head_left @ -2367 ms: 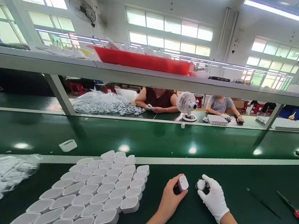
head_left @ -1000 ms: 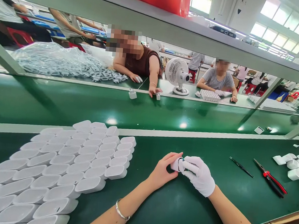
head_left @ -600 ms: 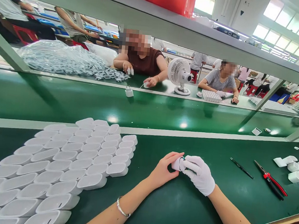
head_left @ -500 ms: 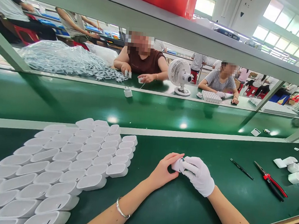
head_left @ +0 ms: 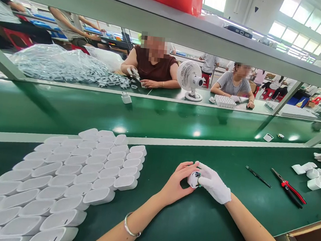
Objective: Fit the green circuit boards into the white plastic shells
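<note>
Green workbench (head_left: 196,222), your two hands meeting at one white housing (head_left: 191,180).
Take the white housing as clock centre: your bare left hand (head_left: 177,182) grips it from 9 o'clock, between thumb and fingers, its open mouth facing roughly 3. Your gloved right hand (head_left: 213,184) sits at 3 o'clock, thumb against the dark, green-edged insert (head_left: 197,174) at that mouth; whether its fingers pinch the insert, I cannot tell. Rows of white shells (head_left: 79,179) stand at 9 o'clock, black tweezers (head_left: 258,176) and red-handled pliers (head_left: 288,187) at 3.
</note>
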`<action>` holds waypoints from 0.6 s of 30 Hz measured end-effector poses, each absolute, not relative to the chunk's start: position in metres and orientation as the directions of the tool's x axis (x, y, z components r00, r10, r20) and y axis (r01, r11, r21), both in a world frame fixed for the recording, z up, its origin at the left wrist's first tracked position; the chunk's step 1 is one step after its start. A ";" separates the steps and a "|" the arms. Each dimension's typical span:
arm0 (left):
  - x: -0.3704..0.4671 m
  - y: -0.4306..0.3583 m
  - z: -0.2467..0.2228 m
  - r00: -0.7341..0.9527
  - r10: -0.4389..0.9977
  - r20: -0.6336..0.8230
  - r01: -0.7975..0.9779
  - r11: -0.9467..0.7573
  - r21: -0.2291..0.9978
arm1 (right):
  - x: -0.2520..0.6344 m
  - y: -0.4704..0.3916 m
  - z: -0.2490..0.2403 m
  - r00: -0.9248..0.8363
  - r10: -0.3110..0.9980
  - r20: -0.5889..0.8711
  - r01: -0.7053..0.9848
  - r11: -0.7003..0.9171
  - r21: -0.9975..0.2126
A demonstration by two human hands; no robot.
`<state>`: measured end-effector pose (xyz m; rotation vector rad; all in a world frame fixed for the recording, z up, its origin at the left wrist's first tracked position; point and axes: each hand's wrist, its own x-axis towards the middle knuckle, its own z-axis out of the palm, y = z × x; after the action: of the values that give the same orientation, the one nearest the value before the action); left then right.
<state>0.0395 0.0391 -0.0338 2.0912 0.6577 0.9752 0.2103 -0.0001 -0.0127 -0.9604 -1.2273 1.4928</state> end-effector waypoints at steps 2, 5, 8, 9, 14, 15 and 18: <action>0.040 0.036 -0.034 0.591 0.702 0.397 0.135 -0.571 0.809 | 0.210 -0.001 -0.009 -0.300 0.953 -0.035 -0.257 -0.116 -0.960; 0.045 0.031 -0.038 0.572 0.766 0.293 0.040 -0.382 0.923 | 0.208 -0.003 -0.008 -0.263 0.964 -0.040 -0.334 -0.130 -0.934; 0.053 0.027 -0.045 0.472 0.876 0.105 -0.076 -0.078 0.994 | 0.206 -0.004 -0.012 -0.138 0.988 -0.064 -0.345 -0.109 -0.932; 0.055 0.027 -0.047 0.436 0.899 0.046 -0.099 -0.003 0.995 | 0.205 -0.004 -0.013 -0.092 0.993 -0.071 -0.348 -0.099 -0.932; 0.059 0.027 -0.052 0.393 0.919 -0.027 -0.164 0.099 0.981 | 0.208 -0.002 -0.012 -0.100 0.993 -0.065 -0.358 -0.097 -0.929; 0.059 0.028 -0.052 0.390 0.920 -0.027 -0.179 0.104 0.978 | 0.210 -0.001 -0.012 -0.119 0.991 -0.064 -0.345 -0.102 -0.933; 0.058 0.029 -0.052 0.385 0.923 -0.013 -0.219 0.105 0.970 | 0.214 0.000 -0.016 -0.109 0.991 -0.083 -0.324 -0.115 -0.939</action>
<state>0.0581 0.0286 -0.0525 1.1538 0.7822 0.9819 0.2143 -0.0001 -0.0159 -0.9797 -0.9720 1.4919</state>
